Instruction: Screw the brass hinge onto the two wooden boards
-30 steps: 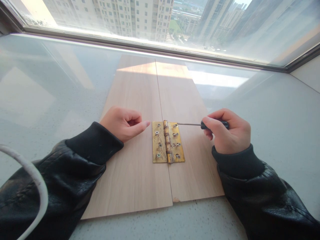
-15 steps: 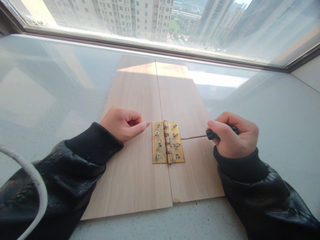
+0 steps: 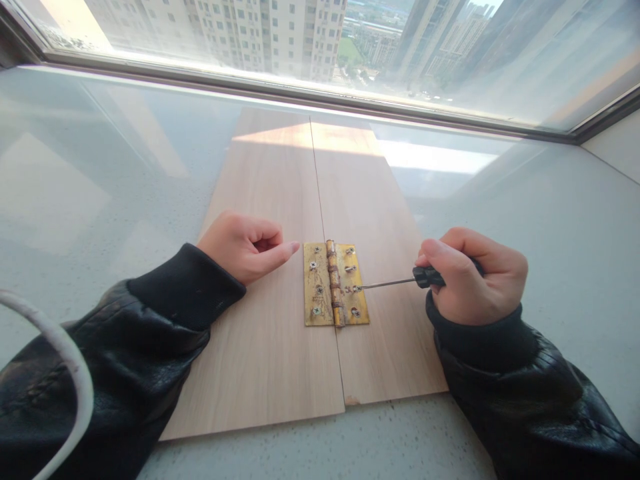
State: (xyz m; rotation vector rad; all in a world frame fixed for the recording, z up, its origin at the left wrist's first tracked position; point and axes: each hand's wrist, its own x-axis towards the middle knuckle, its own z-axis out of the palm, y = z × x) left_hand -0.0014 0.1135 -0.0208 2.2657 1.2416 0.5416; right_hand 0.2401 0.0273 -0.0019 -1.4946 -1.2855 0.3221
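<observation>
My right hand is wrapped round the black handle of a screwdriver. Its thin shaft points left, and the tip meets or lies very close to a screw on the right leaf of a worn brass hinge. That hinge lies open across the seam between two pale wooden boards, left and right. Several cross-head screws sit in both leaves; some on the right stand tilted. My left hand rests curled on the left board, its thumb pointing at the hinge's left edge, with nothing visible in it.
The boards lie on a speckled pale sill below a window frame, with tall buildings outside. A white cable loops in front of my left sleeve. Sunlight falls across the boards' far ends.
The screwdriver's tip has moved slightly nearer me, from beside the hinge's right edge to the third screw on the right leaf. My right hand shifted a little rightward; my left stayed put.
</observation>
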